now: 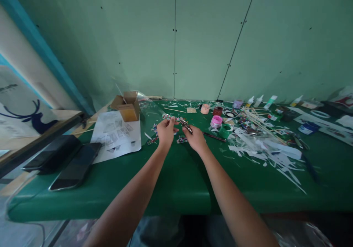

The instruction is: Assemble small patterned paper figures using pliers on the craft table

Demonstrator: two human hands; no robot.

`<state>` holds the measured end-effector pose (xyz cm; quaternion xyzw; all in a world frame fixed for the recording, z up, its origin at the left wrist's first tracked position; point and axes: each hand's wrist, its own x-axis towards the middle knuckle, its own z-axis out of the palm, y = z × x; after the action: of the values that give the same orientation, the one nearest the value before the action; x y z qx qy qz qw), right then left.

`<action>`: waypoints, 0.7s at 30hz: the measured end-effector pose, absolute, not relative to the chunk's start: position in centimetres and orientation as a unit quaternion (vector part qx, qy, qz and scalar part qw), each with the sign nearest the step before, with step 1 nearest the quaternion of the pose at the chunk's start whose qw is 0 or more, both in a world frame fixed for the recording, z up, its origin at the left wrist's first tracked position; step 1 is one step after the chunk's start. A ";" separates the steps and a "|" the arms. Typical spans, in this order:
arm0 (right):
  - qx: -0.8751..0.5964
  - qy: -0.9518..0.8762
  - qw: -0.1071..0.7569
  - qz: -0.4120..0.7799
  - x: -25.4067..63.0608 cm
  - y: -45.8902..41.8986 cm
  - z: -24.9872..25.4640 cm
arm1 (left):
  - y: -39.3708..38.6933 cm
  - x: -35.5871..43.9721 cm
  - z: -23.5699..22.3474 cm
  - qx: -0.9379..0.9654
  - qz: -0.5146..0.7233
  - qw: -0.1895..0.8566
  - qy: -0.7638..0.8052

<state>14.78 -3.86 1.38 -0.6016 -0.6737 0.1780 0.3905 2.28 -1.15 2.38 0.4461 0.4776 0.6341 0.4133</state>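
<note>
My left hand (166,131) pinches a small multicoloured patterned piece (167,117) between its fingertips. My right hand (196,138) grips a small shiny metal hand tool (185,124), perhaps pliers, whose tip points toward that piece. Whether the tip touches the piece cannot be made out. More patterned cut pieces lie on the green table: one curved piece (153,140) left of my left hand, and another piece (182,139) below the tool, partly hidden by my right hand. A dark slim pen-like stick (215,136) lies to the right of my right hand.
At left are printed paper sheets (117,135), an open cardboard box (129,111) and a dark phone (75,168). Right of my hands stand a pink paint jar (216,121) and a green jar (226,130). Beyond lie white paper scraps (264,146), thin wooden sticks (264,124) and glue bottles (270,102).
</note>
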 end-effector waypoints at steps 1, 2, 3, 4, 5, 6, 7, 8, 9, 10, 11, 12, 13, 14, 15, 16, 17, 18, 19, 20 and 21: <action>-0.603 -0.671 0.392 0.177 14.8 -3.8 1.3 | -1.2 2.3 2.4 0.444 0.635 0.414 0.478; -0.605 -0.669 0.394 0.175 14.8 -3.8 1.3 | -1.2 2.3 2.5 0.441 0.635 0.415 0.479; -0.606 -0.667 0.398 0.174 14.8 -3.8 1.2 | -1.2 2.3 2.6 0.439 0.637 0.415 0.480; -0.605 -0.662 0.405 0.175 14.9 -3.7 1.2 | -1.3 2.3 2.7 0.437 0.639 0.414 0.480; -0.603 -0.655 0.417 0.180 14.9 -3.6 1.2 | -1.3 2.3 2.7 0.438 0.639 0.415 0.478; -0.600 -0.644 0.435 0.191 14.9 -3.6 1.2 | -1.3 2.3 2.7 0.443 0.635 0.421 0.473; -0.595 -0.626 0.458 0.210 15.0 -3.5 1.2 | -1.4 2.4 2.7 0.451 0.627 0.432 0.466; -0.588 -0.604 0.482 0.237 15.0 -3.4 1.2 | -1.5 2.5 2.7 0.461 0.614 0.449 0.457; -0.580 -0.581 0.506 0.266 15.1 -3.4 1.3 | -1.5 2.6 2.6 0.474 0.596 0.468 0.449; -0.570 -0.557 0.527 0.294 15.1 -3.3 1.3 | -1.7 2.8 2.6 0.487 0.575 0.487 0.443; -0.561 -0.538 0.544 0.314 15.1 -3.3 1.3 | -1.8 3.0 2.5 0.499 0.554 0.501 0.439; -0.554 -0.523 0.559 0.326 15.2 -3.3 1.4 | -1.9 3.1 2.4 0.510 0.535 0.512 0.437; -0.550 -0.513 0.570 0.331 15.3 -3.3 1.4 | -2.0 3.2 2.4 0.519 0.521 0.520 0.435; -0.547 -0.507 0.577 0.332 15.4 -3.2 1.4 | -2.1 3.2 2.4 0.523 0.513 0.526 0.431; -0.546 -0.505 0.580 0.332 15.5 -3.2 1.4 | -2.1 3.1 2.5 0.523 0.512 0.532 0.426; -0.545 -0.508 0.578 0.333 15.6 -3.2 1.4 | -2.1 3.0 2.5 0.521 0.515 0.536 0.420; -0.543 -0.515 0.573 0.334 15.8 -3.2 1.3 | -2.1 2.7 2.6 0.522 0.517 0.537 0.415; -0.541 -0.524 0.567 0.333 16.0 -3.2 1.3 | -2.0 2.5 2.7 0.529 0.515 0.534 0.412; -0.537 -0.536 0.561 0.330 16.2 -3.2 1.3 | -1.9 2.2 2.8 0.547 0.504 0.528 0.411; -0.534 -0.549 0.555 0.324 16.3 -3.3 1.3 | -1.8 1.9 2.8 0.571 0.486 0.520 0.409; -0.532 -0.561 0.551 0.315 16.4 -3.3 1.4 | -1.7 1.7 2.9 0.598 0.464 0.512 0.407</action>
<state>16.45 -3.31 1.39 -0.5318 -0.5607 0.3149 0.5510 1.69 -1.70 2.87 0.5980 0.4065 0.4642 0.5115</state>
